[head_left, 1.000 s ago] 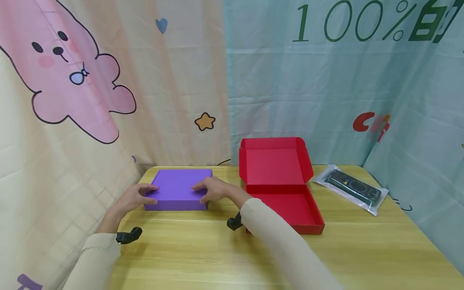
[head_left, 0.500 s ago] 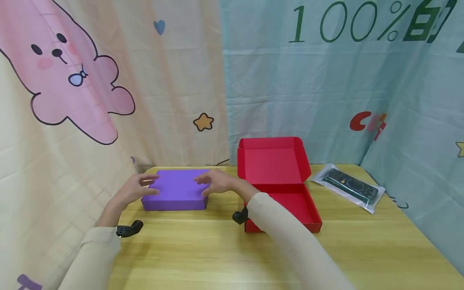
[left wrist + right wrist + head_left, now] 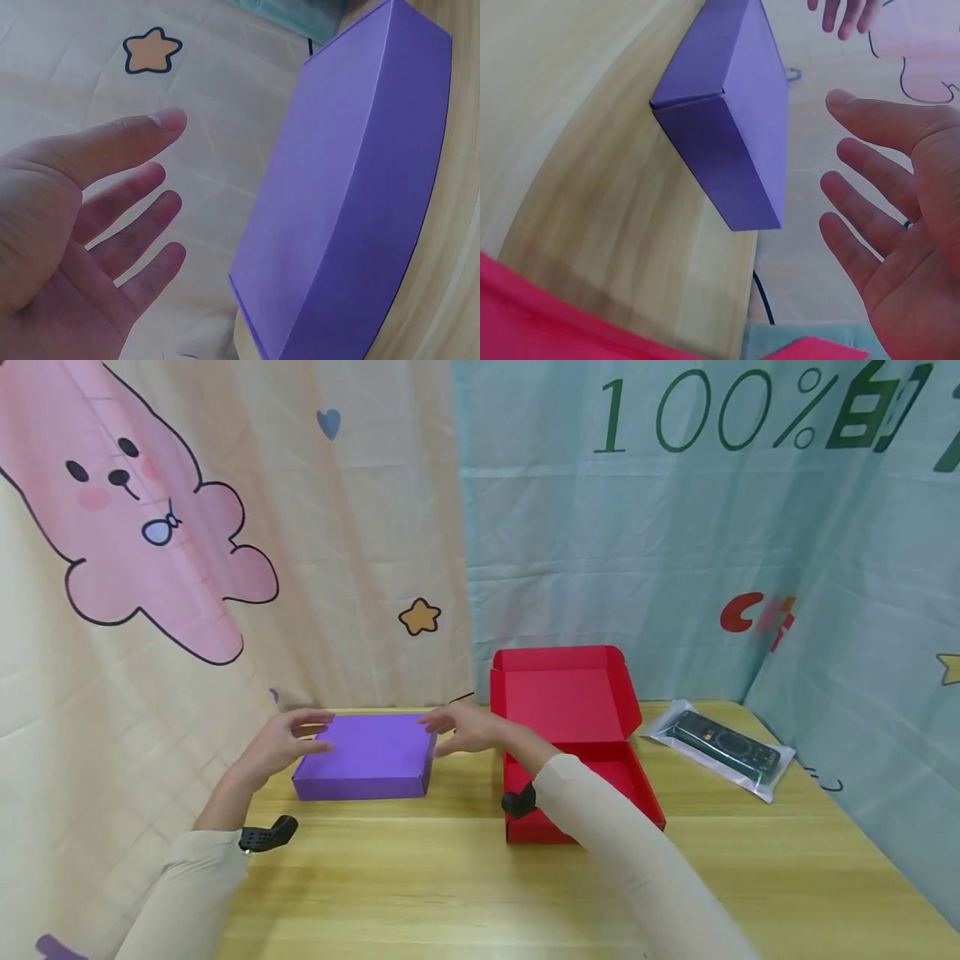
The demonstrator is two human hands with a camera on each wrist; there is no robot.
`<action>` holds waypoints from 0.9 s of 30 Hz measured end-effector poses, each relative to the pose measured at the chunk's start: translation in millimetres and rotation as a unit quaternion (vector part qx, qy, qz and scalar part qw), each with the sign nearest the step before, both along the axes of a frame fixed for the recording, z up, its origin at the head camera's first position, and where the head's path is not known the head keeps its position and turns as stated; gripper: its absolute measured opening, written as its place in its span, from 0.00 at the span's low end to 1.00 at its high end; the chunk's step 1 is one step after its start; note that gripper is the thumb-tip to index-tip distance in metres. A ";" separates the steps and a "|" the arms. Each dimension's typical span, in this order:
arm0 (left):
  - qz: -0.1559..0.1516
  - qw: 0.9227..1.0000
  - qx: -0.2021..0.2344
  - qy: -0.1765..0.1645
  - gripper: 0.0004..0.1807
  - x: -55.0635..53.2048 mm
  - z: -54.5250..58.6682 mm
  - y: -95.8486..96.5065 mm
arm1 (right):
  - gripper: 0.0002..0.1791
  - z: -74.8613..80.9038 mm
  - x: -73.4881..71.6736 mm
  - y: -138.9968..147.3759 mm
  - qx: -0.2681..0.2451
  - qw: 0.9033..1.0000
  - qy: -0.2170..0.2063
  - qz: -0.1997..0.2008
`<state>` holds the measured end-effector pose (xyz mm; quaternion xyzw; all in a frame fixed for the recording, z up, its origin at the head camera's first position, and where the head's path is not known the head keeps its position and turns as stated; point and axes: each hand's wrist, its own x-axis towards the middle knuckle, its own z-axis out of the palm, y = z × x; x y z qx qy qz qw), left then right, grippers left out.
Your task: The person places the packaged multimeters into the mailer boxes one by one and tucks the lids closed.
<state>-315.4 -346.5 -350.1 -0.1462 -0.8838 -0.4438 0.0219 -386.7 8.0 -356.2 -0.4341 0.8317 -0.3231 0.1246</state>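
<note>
A flat purple box with its lid closed lies on the table toward the back left. My left hand is raised over the box's left edge, fingers spread and apart from it; the left wrist view shows a gap between the fingertips and the purple box. On the other side, my right hand hovers beside the box's right edge, fingers loosely extended and holding nothing. In the right wrist view the purple box stands clear of that hand's fingers.
Right of the purple box is a red box with its lid up, partly covered by my right forearm. A dark device in a clear plastic bag lies at the table's right. Printed curtains hang behind the wooden table.
Both hands have come off the purple box. The right hand has lifted and shifted right, while the left has risen slightly. The purple box stays closed on the table.
</note>
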 end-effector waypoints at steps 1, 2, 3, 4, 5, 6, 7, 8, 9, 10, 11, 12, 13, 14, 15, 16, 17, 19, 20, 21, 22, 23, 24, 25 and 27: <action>-0.003 1.000 0.003 0.002 0.33 -0.4 0.4 1.6 | 0.34 1.0 0.0 2.9 0.002 1.000 0.003 -0.005; -0.006 1.000 0.006 0.006 0.33 -1.2 0.6 3.3 | 0.34 2.3 0.4 5.9 0.005 1.000 0.007 -0.012; -0.008 1.000 0.009 0.011 0.33 -1.9 0.9 5.1 | 0.34 3.6 1.1 8.6 0.008 1.000 0.009 -0.018; -0.010 1.000 0.010 0.016 0.33 -2.6 1.3 7.0 | 0.34 5.1 1.6 11.2 0.008 1.000 0.010 -0.024; -0.010 1.000 0.011 0.021 0.32 -3.2 1.5 9.0 | 0.34 6.1 1.9 13.7 0.008 1.000 0.010 -0.028; -0.007 1.000 0.012 0.027 0.32 -3.9 1.8 10.9 | 0.34 7.1 2.3 16.1 0.007 0.999 0.010 -0.032; -0.007 0.999 0.013 0.032 0.31 -4.5 2.0 12.9 | 0.34 7.7 2.4 18.6 0.008 0.999 0.011 -0.036; -0.008 0.999 0.015 0.036 0.31 -4.8 2.3 15.5 | 0.34 8.2 2.7 21.3 0.009 0.999 0.009 -0.041; -0.010 0.999 0.014 0.039 0.30 -5.3 2.4 17.7 | 0.34 8.5 2.7 24.1 0.008 0.999 0.005 -0.045; -0.010 0.999 0.014 0.041 0.30 -5.5 2.6 20.3 | 0.34 8.6 2.5 26.9 0.007 0.999 0.004 -0.049; -0.011 0.999 0.014 0.041 0.30 -5.5 3.2 22.9 | 0.35 8.6 2.3 29.9 0.006 0.999 0.002 -0.051; -0.013 0.999 0.014 0.042 0.31 -5.5 4.0 25.6 | 0.35 8.7 2.1 32.8 0.006 0.998 0.002 -0.054; -0.016 0.999 0.013 0.041 0.31 -5.3 5.0 28.3 | 0.35 8.8 2.0 35.9 0.006 0.998 0.003 -0.057; -0.016 0.999 0.013 0.040 0.31 -5.0 6.4 31.1 | 0.35 9.1 2.0 38.7 0.005 0.998 0.005 -0.060; -0.017 0.999 0.011 0.038 0.31 -4.8 7.8 33.5 | 0.35 9.6 2.0 41.4 0.005 0.998 0.009 -0.063; -0.016 0.999 0.013 0.034 0.31 -4.2 9.7 36.6 | 0.35 10.1 2.2 44.0 0.005 0.998 0.013 -0.064; -0.018 0.999 0.014 0.032 0.31 -4.1 11.5 39.2 | 0.35 10.7 2.4 46.5 0.006 0.998 0.018 -0.067; -0.022 0.999 0.017 0.029 0.30 -5.1 14.3 44.4 | 0.36 12.1 3.4 51.3 0.003 0.997 0.021 -0.070; -0.024 0.999 0.021 0.028 0.30 -6.3 15.3 47.1 | 0.36 12.9 4.0 53.7 0.002 0.997 0.022 -0.071; -0.029 0.999 0.023 0.027 0.30 -7.4 16.1 49.9 | 0.36 13.7 4.7 56.1 0.000 0.997 0.023 -0.073; -0.032 0.999 0.027 0.026 0.30 -8.8 16.5 52.4 | 0.36 14.3 4.9 58.6 -0.001 0.997 0.024 -0.076; -0.036 0.999 0.030 0.025 0.29 -10.1 16.7 54.6 | 0.36 14.9 5.1 61.0 -0.002 0.997 0.026 -0.079; -0.039 0.998 0.032 0.025 0.29 -11.2 16.6 56.9 | 0.36 15.5 5.4 63.4 -0.004 0.996 0.027 -0.081; -0.044 0.998 0.033 0.025 0.29 -12.0 16.3 58.5 | 0.37 15.9 5.4 65.9 -0.005 0.996 0.029 -0.083; -0.046 0.998 0.033 0.024 0.29 -12.2 15.7 61.8 | 0.37 16.1 4.9 70.8 -0.002 0.995 0.034 -0.090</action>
